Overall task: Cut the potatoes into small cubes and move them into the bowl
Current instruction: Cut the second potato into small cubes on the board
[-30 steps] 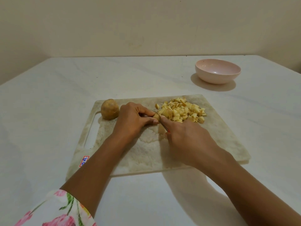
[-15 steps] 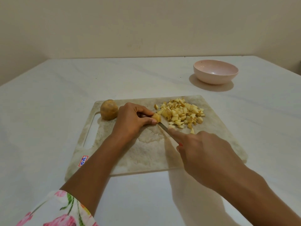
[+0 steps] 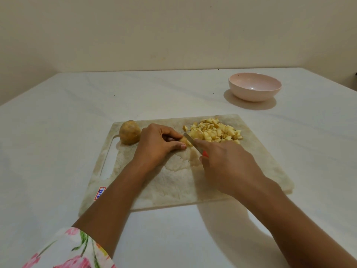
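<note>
On the worn cutting board [image 3: 266,167] my left hand [image 3: 158,144] pinches a small potato piece [image 3: 184,141] between thumb and fingers. My right hand [image 3: 226,167] grips a knife [image 3: 190,141] with a red handle, index finger along the blade, and the blade lies against the piece. A heap of potato cubes [image 3: 216,132] lies just behind the knife at the board's back right. A whole unpeeled potato [image 3: 129,135] sits at the board's back left, beside my left hand. The pink bowl [image 3: 255,87] stands empty at the far right of the table.
The white table [image 3: 58,132] stretches around the board and meets a beige wall behind. The board has a handle slot [image 3: 109,161] on its left side and a sticker near its front left corner.
My right hand drew the knife back toward me, then pushed it forward again onto the piece. My left hand kept its hold on the piece.
</note>
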